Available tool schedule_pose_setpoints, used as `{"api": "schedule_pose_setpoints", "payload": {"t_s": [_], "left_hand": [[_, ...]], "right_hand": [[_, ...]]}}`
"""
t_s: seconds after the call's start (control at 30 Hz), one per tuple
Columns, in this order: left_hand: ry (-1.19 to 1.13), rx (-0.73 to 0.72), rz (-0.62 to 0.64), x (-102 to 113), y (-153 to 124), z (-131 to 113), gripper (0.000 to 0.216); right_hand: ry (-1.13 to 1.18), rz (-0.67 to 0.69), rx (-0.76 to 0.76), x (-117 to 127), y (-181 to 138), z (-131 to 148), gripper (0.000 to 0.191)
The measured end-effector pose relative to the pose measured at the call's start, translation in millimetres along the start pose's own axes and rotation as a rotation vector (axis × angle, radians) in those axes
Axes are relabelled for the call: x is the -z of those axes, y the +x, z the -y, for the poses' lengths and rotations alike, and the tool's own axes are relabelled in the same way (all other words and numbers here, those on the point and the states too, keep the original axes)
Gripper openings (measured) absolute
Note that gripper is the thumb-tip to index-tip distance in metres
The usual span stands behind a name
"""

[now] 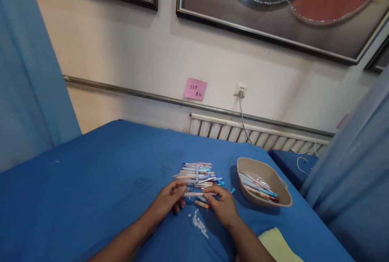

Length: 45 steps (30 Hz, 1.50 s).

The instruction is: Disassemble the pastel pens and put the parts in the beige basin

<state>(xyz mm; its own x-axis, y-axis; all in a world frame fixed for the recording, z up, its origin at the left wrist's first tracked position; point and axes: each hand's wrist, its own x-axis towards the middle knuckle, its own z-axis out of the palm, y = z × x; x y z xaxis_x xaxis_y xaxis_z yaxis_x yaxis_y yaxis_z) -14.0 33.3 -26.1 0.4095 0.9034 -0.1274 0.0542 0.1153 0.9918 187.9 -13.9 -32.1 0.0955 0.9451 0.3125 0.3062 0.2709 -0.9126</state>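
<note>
A slim pale pink pen (193, 194) is held level between my two hands. Its left end sits in the pinched fingers of my left hand (172, 195), while my right hand (221, 204) grips the other end between thumb and fingers. Just beyond lies a pile of pens (197, 173) in white, blue, orange and pink. An orange pen-like piece (202, 204) rests on the blue cloth beneath the held pen. Closer to me, small white pieces (199, 224) are scattered; what they are I cannot tell.
A beige plastic basket (284, 197) with several pens inside stands to the right on the blue-covered table (91, 181). A yellow cloth (278, 246) lies at the front right. Blue curtains (358, 165) hang at both sides. Behind are a radiator (219, 130) and a metal rail (146, 95).
</note>
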Motion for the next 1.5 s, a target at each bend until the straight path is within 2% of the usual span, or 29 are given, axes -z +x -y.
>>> {"api": "schedule_pose_setpoints", "payload": {"t_s": [0.1, 0.27, 0.33, 0.53, 0.63, 0.77, 0.9, 1.03, 1.13, 1.23, 1.3, 1.37, 1.4, 1.47, 1.5], "left_hand": [[0.061, 0.081, 0.035, -0.7, -0.2, 0.3, 0.05], [0.046, -0.115, 0.043, 0.4, -3.9, -6.8, 0.037], [0.028, -0.142, 0.051, 0.0, -5.3, -9.0, 0.039], [0.029, 0.055, 0.038, -3.0, -4.8, -8.3, 0.054], [0.08, 0.065, 0.047, -2.7, -3.9, -8.7, 0.051], [0.098, -0.02, 0.04, 0.0, -1.4, -12.3, 0.041], [0.145, -0.059, 0.035, 2.3, 2.0, -15.1, 0.037], [0.134, -0.055, 0.094, 1.4, 2.4, -15.1, 0.043], [0.071, -0.058, 0.17, 1.2, 1.6, -14.6, 0.054], [0.035, -0.035, 0.147, 2.6, 2.1, -15.8, 0.055], [0.009, -0.012, 0.088, 3.8, 3.4, -17.6, 0.052], [-0.017, 0.013, 0.036, 4.8, 5.2, -19.6, 0.049], [-0.03, 0.024, 0.011, 5.2, 6.2, -20.4, 0.048], [-0.05, 0.052, -0.013, 5.9, 7.7, -21.7, 0.047], [-0.055, 0.062, -0.018, 6.0, 8.1, -22.2, 0.047]], "right_hand": [[0.013, -0.016, 0.023, -0.8, -1.7, 6.1, 0.017], [0.027, -0.025, 0.033, -2.9, -3.0, 11.1, 0.018], [0.031, -0.027, 0.022, -3.8, -3.1, 10.7, 0.018], [0.055, -0.008, 0.075, -4.3, -3.5, 8.9, 0.017], [-0.024, -0.009, 0.116, -3.6, -2.6, 7.4, 0.013], [-0.123, -0.01, 0.136, -0.2, 0.4, 6.7, 0.01], [-0.372, 0.082, 0.213, 7.1, 1.5, 13.6, 0.009], [-0.566, 0.202, 0.302, 8.1, -3.1, 25.2, 0.014], [-0.591, 0.193, 0.338, 12.3, -7.5, 34.6, 0.015], [-0.563, 0.03, 0.304, 40.4, -7.8, 40.3, 0.016], [-0.559, -0.108, 0.249, 76.1, -3.8, 38.3, 0.017], [-0.628, -0.183, 0.141, 118.8, 3.6, 30.8, 0.02], [-0.692, -0.201, 0.048, 139.8, 8.1, 25.3, 0.021], [-0.89, -0.091, -0.179, 174.9, 17.2, 12.8, 0.022], [-0.927, -0.053, -0.22, 187.6, 21.3, 6.5, 0.02]]}}
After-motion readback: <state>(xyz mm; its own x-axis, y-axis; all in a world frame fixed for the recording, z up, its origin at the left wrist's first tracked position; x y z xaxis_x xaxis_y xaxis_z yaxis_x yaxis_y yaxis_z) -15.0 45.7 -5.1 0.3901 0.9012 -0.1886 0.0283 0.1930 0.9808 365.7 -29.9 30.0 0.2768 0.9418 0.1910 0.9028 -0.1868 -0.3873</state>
